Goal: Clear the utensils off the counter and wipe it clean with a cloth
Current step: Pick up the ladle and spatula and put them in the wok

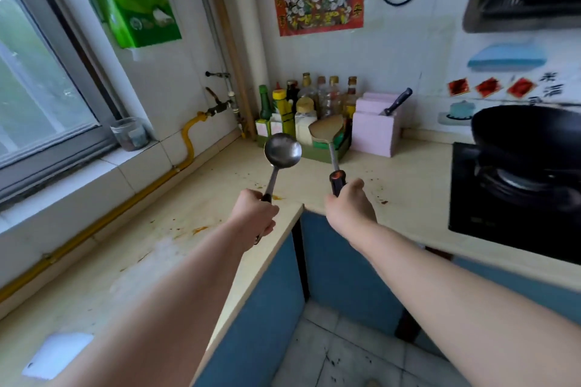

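Observation:
My left hand (253,217) grips the dark handle of a steel ladle (282,151), bowl raised above the counter corner. My right hand (349,206) holds the black handle of a metal spatula (327,130), blade up in front of the bottles. Both utensils are lifted off the cream L-shaped counter (195,198), which carries orange-brown sauce stains (199,229) near its inner corner. A white cloth or paper sheet (58,355) lies flat on the counter at the near left.
Sauce bottles (311,100) crowd the back corner beside a pink knife block (375,132) with a knife in it. A black wok (531,132) sits on the gas stove (515,198) at right. A jar (129,133) stands on the window sill; a yellow gas pipe (94,226) runs along the wall.

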`<act>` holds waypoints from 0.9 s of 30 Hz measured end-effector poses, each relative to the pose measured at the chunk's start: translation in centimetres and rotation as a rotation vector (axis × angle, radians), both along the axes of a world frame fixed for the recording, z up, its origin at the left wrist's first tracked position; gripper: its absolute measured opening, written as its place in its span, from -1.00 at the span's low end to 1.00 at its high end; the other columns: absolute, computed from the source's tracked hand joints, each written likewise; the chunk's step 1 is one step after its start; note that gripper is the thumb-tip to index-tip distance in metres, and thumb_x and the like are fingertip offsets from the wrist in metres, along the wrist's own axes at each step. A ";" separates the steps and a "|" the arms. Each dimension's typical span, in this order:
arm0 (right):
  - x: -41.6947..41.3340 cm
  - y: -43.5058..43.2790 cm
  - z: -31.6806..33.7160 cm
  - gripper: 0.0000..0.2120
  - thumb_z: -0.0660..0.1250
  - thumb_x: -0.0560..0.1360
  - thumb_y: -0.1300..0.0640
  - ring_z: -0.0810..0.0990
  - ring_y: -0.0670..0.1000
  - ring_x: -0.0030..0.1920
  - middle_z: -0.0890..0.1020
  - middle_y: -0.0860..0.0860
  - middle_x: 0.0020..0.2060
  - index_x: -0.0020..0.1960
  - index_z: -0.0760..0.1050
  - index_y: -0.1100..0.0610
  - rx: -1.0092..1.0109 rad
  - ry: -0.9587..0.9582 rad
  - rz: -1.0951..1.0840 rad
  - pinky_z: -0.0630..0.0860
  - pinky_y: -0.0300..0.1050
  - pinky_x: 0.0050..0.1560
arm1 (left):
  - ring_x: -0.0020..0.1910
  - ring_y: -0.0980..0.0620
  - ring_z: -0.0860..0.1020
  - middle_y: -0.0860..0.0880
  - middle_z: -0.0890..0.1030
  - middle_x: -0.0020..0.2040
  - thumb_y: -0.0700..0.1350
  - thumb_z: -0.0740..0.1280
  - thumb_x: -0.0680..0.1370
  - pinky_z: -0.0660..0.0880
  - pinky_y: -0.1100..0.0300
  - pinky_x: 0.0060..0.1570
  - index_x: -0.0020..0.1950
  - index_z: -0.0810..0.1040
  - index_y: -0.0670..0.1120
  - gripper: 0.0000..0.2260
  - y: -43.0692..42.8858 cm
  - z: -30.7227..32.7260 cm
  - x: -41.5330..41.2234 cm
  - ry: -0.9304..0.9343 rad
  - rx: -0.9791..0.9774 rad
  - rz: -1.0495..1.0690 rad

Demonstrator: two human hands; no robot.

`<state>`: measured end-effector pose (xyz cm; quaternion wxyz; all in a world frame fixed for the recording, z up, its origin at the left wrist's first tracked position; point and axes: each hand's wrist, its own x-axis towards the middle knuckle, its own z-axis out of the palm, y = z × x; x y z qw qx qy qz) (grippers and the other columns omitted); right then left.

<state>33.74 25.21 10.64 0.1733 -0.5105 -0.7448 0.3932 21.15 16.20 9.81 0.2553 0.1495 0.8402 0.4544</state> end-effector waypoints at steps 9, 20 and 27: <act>10.7 5.5 3.7 -0.64 0.13 0.58 0.16 0.53 0.22 0.06 0.51 0.18 0.15 0.32 0.16 0.26 0.067 0.023 -0.275 0.41 -0.02 -0.05 | -0.50 0.01 0.36 -0.11 0.35 -0.29 -0.36 0.26 0.51 0.34 0.17 -0.40 -0.05 0.41 -0.18 -0.89 9.5 3.1 10.7 -0.042 0.144 -0.243; 23.3 17.6 6.3 -0.72 0.22 0.49 0.21 0.55 0.17 0.00 0.51 0.13 0.15 0.19 0.36 0.23 0.046 0.115 -0.443 0.52 -0.11 -0.04 | -0.48 0.01 0.43 -0.15 0.47 -0.28 -0.31 0.30 0.56 0.42 0.21 -0.40 0.06 0.44 -0.25 -0.90 21.9 6.0 21.5 -0.121 0.170 -0.430; 28.3 26.4 4.2 -0.65 0.17 0.55 0.21 0.41 0.11 0.04 0.42 0.14 0.11 0.32 0.26 0.24 -0.052 0.077 -0.521 0.29 -0.15 -0.02 | -0.50 0.00 0.39 -0.14 0.43 -0.32 -0.40 0.18 0.53 0.34 0.34 -0.56 -0.15 0.36 -0.21 -0.88 29.4 6.1 26.1 -0.140 0.074 -0.476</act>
